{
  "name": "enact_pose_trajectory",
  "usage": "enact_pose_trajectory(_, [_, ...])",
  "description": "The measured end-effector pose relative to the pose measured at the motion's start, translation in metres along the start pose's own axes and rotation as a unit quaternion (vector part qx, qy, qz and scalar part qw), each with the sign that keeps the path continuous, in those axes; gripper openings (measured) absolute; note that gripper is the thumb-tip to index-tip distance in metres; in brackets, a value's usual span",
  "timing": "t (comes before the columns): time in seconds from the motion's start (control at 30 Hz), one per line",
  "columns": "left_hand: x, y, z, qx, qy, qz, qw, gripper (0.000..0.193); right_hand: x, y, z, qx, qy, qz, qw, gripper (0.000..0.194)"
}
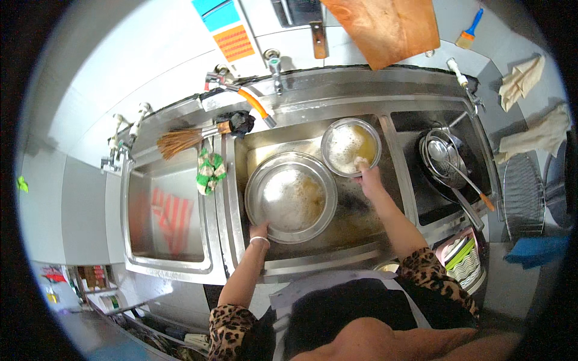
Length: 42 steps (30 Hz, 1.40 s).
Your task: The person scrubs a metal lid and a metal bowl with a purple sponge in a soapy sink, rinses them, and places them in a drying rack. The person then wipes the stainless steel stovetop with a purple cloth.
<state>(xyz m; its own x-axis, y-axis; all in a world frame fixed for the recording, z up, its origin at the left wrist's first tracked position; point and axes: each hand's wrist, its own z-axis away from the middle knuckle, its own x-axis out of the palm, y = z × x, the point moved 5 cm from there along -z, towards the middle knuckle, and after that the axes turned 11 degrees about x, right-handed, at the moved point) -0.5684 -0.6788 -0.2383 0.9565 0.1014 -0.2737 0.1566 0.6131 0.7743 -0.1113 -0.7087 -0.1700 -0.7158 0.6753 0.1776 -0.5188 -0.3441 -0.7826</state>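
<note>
My left hand (260, 232) grips the near left rim of a wide round metal basin (253, 203), with the thumb over the edge. Foamy liquid (293, 194) lies in the basin, which is in the middle sink compartment (361, 216). To the right and farther back, my right hand (371, 181) holds the near rim of a smaller metal bowl (325, 151). White suds and yellowish liquid (363, 144) show inside this bowl. Something pale, foam or a scrubber, covers the fingertips, so I cannot tell which.
A strainer, a ladle (465, 178) and a dark pan (426, 176) fill the right sink compartment. A bamboo brush (180, 141) and a green-and-white cloth (210, 172) rest on the left divider. An orange hose (255, 104) and a metal faucet (276, 74) project from the back.
</note>
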Motion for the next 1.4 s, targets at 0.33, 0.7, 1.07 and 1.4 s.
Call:
enact_pose_trajectory(0.33, [0.005, -0.014, -0.014, 0.043, -0.037, 0.059, 0.997, 0.065, 0.049, -0.043, 0.083, -0.292, 0.049, 0.31, 0.903, 0.047])
enact_pose_trajectory(0.7, [-0.005, -0.055, -0.057, 0.043, -0.054, 0.048, 0.996, 0.062, 0.079, -0.097, 0.128, -0.449, 0.117, 0.433, 0.773, 0.066])
enact_pose_trajectory(1.07, [-0.02, -0.011, -0.002, 0.067, -0.046, 0.023, 0.996, 0.078, 0.006, -0.009, -0.025, -0.239, 0.235, 0.374, 0.865, 0.06])
enact_pose_trajectory(1.4, [-0.019, -0.001, 0.006, 0.031, -0.067, -0.041, 0.996, 0.064, 0.005, 0.101, -0.067, 0.108, -0.001, -0.118, 0.987, 0.039])
